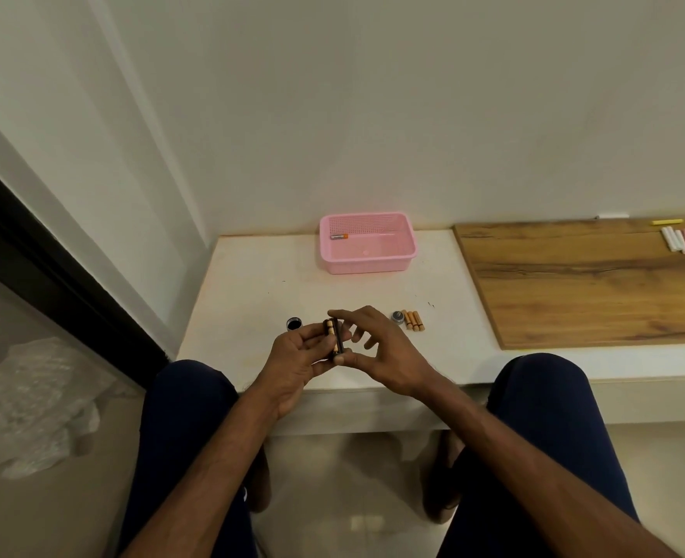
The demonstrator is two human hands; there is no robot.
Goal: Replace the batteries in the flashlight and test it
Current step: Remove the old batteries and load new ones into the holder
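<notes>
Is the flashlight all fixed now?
Not yet. It is opened: a black part and a cap lie on the table. The left hand and right hand hold the battery holder. Three batteries wait nearby. Closing and testing remain.

Both forearms enter from 6 o'clock and converge at centre. Left hand point(294, 362): palm up, fingers curled round a holder point(333, 336). Right hand point(377, 352), at its 3 o'clock: thumb and forefinger pinch the same holder, other fingers spread.
</notes>
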